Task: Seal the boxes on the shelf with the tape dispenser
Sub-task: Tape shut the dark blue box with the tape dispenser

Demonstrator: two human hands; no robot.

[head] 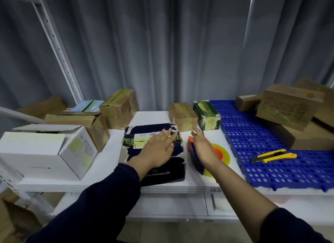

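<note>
Our left hand (159, 150) presses flat on the torn navy box (162, 174), yellowish tape across its seam. Beside it on the white shelf (112, 170) lies the orange-and-blue tape dispenser (219, 155), yellow roll loaded, under our open right hand (202, 148).

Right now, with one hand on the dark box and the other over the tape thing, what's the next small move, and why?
Probably the right hand closes on the tape dispenser and lifts it. Its fingers are straight and grip nothing, just over the dispenser, while the left hand lies flat on the dark box, pressing its top down, ready for taping.
</note>
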